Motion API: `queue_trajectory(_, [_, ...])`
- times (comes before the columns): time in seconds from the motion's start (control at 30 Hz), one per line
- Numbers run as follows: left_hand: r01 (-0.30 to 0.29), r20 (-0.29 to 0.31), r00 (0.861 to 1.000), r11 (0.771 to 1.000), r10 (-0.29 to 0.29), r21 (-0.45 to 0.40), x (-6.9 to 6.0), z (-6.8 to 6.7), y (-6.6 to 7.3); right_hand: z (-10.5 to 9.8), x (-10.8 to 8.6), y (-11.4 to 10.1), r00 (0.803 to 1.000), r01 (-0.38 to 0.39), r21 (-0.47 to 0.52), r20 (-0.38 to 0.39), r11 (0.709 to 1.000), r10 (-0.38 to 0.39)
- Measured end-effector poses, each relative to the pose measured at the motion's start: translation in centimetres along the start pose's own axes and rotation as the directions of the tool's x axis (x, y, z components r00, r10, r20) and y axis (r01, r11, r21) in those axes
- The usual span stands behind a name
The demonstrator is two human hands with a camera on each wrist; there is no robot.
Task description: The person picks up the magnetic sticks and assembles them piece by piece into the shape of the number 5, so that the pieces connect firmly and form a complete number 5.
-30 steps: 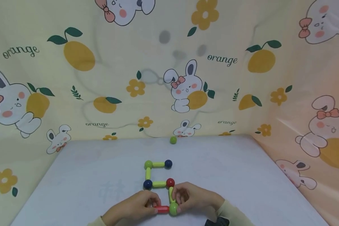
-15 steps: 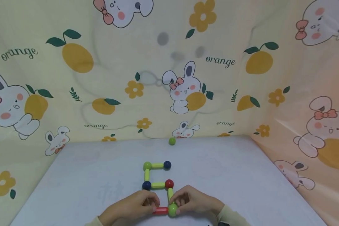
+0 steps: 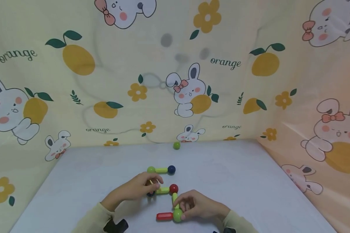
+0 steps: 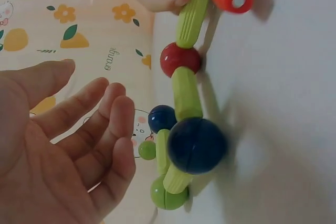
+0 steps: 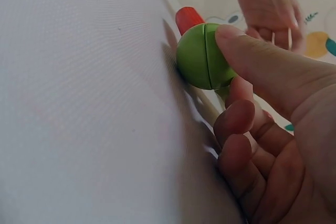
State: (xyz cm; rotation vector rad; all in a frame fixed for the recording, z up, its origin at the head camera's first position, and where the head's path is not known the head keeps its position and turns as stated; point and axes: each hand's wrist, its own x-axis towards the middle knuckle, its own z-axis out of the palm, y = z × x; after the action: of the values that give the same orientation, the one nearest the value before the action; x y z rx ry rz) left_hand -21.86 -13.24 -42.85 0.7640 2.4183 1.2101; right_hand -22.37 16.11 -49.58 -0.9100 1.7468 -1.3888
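Note:
My left hand [image 3: 140, 186] hovers over the chain's left side, hiding part of it in the head view. The left wrist view shows its fingers [image 4: 97, 124] loosely bent and holding nothing, beside a dark blue ball [image 4: 197, 145]. My right hand [image 3: 201, 207] holds the near green ball [image 3: 177, 215], thumb against it and fingers curled by the yellow-green rod [image 3: 175, 198]. A red rod [image 3: 164, 216] sticks out leftward from that ball. Beyond, a red ball [image 3: 173, 188] joins another yellow-green rod [image 3: 163, 190]. The right wrist view shows the thumb on the green ball [image 5: 202, 56].
At the far end of the chain, a green ball [image 3: 151, 169] and a dark blue ball [image 3: 171, 169] are joined by a yellow-green rod. A loose green ball [image 3: 176, 145] lies by the table's back edge. Patterned cloth [image 3: 119, 64] hangs behind the white table [image 3: 236, 174].
My left hand has let go of the red rod and moved forward and up over the blue ball at the chain's left side. My right hand stays at the near green ball.

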Motion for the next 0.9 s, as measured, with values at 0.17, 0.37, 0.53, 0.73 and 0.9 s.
queue_trajectory(0.17, [-0.010, -0.024, 1.000, 1.000, 0.009, -0.008, 1.9, -0.6, 0.1, -0.1, 0.0, -0.2, 1.000, -0.019, 0.001, -0.008, 1.000, 0.019])
queue_trajectory(0.37, [0.029, -0.070, 0.997, 0.999, -0.031, -0.023, 4.6, -1.4, -0.1, 0.0, 0.0, -0.2, 1.000, 0.005, 0.037, 0.007, 0.999, -0.005])
queue_trajectory(0.53, [0.064, -0.132, 0.989, 0.998, -0.065, -0.013, 6.4, -2.0, 0.1, 0.0, 0.0, 0.0, 1.000, 0.013, 0.051, 0.016, 0.999, -0.013])
queue_trajectory(0.73, [0.116, -0.200, 0.972, 0.992, -0.123, -0.046, 8.8, -2.3, -0.6, 0.0, 0.0, 0.2, 1.000, 0.003, 0.061, 0.015, 0.998, -0.004])
queue_trajectory(0.9, [0.140, -0.265, 0.951, 0.987, -0.156, -0.078, 10.8, -2.4, -1.8, 0.0, 0.1, 0.2, 1.000, -0.002, 0.070, 0.010, 0.998, 0.001])
